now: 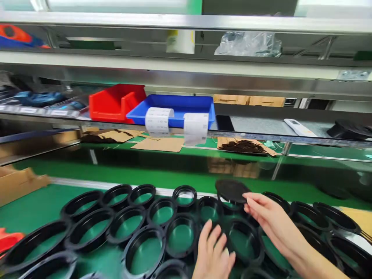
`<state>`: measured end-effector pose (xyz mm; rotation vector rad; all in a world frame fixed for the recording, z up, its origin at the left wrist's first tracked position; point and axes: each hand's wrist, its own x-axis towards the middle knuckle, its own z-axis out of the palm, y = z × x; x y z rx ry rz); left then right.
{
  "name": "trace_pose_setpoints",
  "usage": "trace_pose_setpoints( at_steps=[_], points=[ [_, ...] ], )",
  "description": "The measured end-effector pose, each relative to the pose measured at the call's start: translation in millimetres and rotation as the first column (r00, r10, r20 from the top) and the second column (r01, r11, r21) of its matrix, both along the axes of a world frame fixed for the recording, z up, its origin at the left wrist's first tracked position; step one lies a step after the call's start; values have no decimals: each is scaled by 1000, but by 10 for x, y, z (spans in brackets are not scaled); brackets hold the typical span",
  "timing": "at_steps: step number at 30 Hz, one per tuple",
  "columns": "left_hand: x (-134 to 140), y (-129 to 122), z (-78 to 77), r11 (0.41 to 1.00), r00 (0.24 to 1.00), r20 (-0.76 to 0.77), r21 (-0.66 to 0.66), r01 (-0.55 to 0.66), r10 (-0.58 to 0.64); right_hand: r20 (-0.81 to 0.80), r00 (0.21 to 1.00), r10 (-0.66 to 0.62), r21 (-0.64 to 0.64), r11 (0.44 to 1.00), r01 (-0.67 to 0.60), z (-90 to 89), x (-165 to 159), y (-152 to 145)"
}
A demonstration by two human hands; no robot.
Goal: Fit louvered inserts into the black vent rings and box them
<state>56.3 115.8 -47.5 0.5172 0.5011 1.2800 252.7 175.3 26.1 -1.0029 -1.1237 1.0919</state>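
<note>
Many black plastic rings point(145, 252) lie close together in rows on the green work surface, its green showing through their open middles. Between the thumb and fingers of my right hand point(267, 217) is a thin black disc point(231, 190), raised above the rings near the back of the bench. My left hand point(214, 252) is spread over the rings in the middle front, fingers apart. Nothing shows in it; whether its fingertips touch a ring I cannot tell.
Above the bench runs a shelf with a red bin point(116, 102), a blue tray point(180, 108), hanging white labels point(196, 128) and a white device point(300, 127). Flat cardboard point(158, 144) lies beneath it. A cardboard box point(21, 184) stands left, near a red object point(10, 240).
</note>
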Motion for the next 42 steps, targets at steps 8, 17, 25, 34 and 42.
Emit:
trace_pose_setpoints(
  at_steps=[8,17,25,34,42],
  points=[
    [-225,-194,429,978,942,265,87,188,-205,19,860,510,-276,829,-486,11,-701,-1434],
    [-167,-300,415,847,820,276,-37,531,-502,786,453,-421,508,857,-85,115,-379,-1281],
    [-158,-380,455,763,715,269,172,624,-645,713,643,-280,396,917,-40,111,-361,-1417],
    [-125,-313,469,675,640,217,195,711,-737,535,825,-181,214,974,75,136,-289,-1427],
    [-91,-284,400,644,580,300,199,739,-757,529,841,-116,163,986,34,126,-236,-1547]
  ],
)
